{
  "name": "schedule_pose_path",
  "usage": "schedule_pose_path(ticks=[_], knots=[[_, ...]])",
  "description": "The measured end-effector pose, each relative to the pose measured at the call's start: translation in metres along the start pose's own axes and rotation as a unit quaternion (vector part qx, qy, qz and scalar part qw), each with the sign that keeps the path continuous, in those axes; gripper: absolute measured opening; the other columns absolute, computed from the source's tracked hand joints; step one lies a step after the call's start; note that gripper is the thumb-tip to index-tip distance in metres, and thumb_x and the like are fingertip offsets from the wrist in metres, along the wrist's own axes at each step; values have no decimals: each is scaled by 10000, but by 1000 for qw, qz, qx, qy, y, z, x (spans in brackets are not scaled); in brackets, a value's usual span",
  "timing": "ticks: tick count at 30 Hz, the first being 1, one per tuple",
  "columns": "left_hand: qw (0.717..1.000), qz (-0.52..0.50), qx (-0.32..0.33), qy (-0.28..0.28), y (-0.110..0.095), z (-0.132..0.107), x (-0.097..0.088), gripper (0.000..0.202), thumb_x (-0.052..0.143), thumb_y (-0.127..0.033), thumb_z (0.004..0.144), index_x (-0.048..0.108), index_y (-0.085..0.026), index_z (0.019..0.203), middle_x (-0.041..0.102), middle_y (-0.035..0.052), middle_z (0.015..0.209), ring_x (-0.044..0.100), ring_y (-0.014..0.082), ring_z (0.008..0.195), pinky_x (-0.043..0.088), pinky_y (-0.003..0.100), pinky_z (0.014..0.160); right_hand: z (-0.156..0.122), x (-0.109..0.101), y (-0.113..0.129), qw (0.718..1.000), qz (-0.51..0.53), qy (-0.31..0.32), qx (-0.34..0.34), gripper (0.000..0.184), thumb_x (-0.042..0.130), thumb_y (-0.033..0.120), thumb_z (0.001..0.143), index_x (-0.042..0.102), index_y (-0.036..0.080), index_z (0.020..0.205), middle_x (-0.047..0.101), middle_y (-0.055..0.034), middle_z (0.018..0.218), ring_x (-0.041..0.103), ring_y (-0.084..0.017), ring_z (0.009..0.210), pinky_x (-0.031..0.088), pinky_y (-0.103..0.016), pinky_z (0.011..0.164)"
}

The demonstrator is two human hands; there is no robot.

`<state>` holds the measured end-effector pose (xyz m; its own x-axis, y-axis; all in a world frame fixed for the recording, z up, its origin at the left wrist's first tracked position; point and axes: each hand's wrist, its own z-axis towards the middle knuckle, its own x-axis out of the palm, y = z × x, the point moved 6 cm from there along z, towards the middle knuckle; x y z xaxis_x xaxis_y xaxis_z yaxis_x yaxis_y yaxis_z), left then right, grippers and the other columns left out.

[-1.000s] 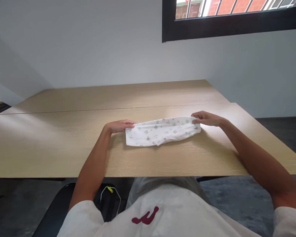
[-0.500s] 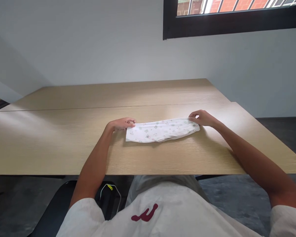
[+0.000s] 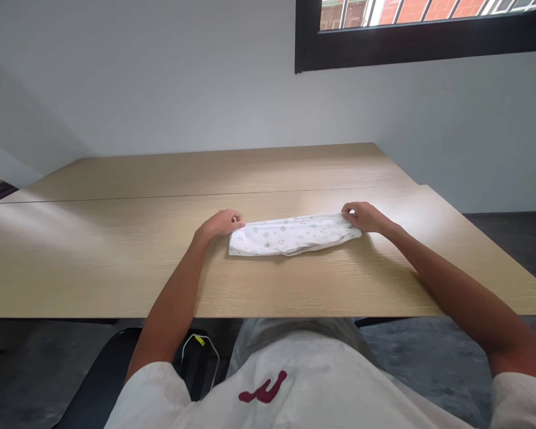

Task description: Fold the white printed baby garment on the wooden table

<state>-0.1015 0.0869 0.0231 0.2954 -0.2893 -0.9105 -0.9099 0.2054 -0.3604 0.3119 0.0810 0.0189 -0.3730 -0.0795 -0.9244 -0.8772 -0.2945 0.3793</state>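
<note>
A white cloth [image 3: 292,234] printed with small grey-green and pink figures lay folded into a long, narrow band on the light wooden table [image 3: 93,262]. It sat a little beyond the near edge and roughly in front of the person. Its far edge ran fairly straight from hand to hand. The near edge was uneven, with a soft bulge of fabric sagging out near the middle, and the right end was rounded rather than square.

The left hand [image 3: 221,223] rested at the cloth's left end, fingers curled and closed on the far corner. The right hand [image 3: 364,217] was closed on the far corner of the right end, knuckles up, gripping the fabric there.

The fingertips of both hands were tucked under or against the fabric, so exactly how much cloth each one pinched could not be made out. The printed figures were too small to identify, and the number of folded layers was not clear.

The person's white shirt with a dark red mark [image 3: 286,387] hid the lap. Part of a black chair [image 3: 98,387] showed below the table. The black-framed window [image 3: 406,50] was cut off by the top edge.
</note>
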Motion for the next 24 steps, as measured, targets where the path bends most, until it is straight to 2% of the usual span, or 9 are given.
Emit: schedule_pose_path(ticks=[3,5,7,9,12,15,19,22,24], knots=[[998,43,-13,-47,-2,-1,-3,216,548,-395,812,590,-201,728,659,34,789,570,189,723,370,273,602,1,1,-2,1000,-6,-11,-11,204,457,309,858,626,195,858,702,-74,867,610,-204,714,419,-316,663],[992,68,-1,-110,-10,-3,-7,148,559,-342,812,610,-203,808,657,50,847,578,204,771,412,293,655,1,2,-3,1000,2,-25,-15,206,466,308,851,632,191,886,702,-81,882,604,-204,713,421,-316,651],[980,78,56,-172,-28,-7,-8,138,547,-299,828,624,-200,884,646,72,917,588,229,863,460,331,757,1,1,-3,999,14,-45,-19,219,482,312,841,641,185,923,700,-90,900,602,-208,728,428,-319,649],[970,64,144,-186,-54,-10,0,166,518,-295,864,636,-194,923,639,88,978,589,245,962,479,369,867,2,0,-4,997,26,-66,-24,220,499,318,828,650,185,917,699,-90,894,603,-214,753,439,-327,665],[958,17,252,-137,-93,-14,25,289,471,-354,933,639,-186,1098,633,105,1183,561,248,1148,454,393,1024,3,1,-5,995,40,-82,-41,205,510,329,821,659,192,849,704,-76,870,601,-220,783,454,-341,696],[953,19,294,-67,-116,-16,55,488,360,-418,1003,487,-158,1397,443,116,1511,360,232,1429,297,383,1197,5,4,-9,994,54,-83,-54,219,518,348,831,677,198,839,715,-72,899,612,-227,816,470,-352,710],[961,81,264,10,-117,-15,81,638,236,-490,1033,211,-151,1573,134,67,1659,68,227,1543,93,399,1263,3,-2,-6,988,40,-123,-78,197,569,348,836,690,195,854,709,-85,916,624,-242,831,486,-379,720],[961,115,249,16,-114,-15,84,658,177,-527,1032,137,-189,1594,71,23,1665,23,235,1545,49,436,1263,-9,-17,19,969,-7,-214,-127,171,576,311,862,691,185,848,699,-106,912,620,-264,865,485,-407,734],[962,131,239,14,-113,-14,84,660,164,-552,1025,129,-224,1597,61,0,1664,15,253,1544,45,480,1257,-21,-21,48,953,-1,-231,-194,167,561,278,893,686,183,835,693,-100,871,618,-243,833,486,-383,715]])
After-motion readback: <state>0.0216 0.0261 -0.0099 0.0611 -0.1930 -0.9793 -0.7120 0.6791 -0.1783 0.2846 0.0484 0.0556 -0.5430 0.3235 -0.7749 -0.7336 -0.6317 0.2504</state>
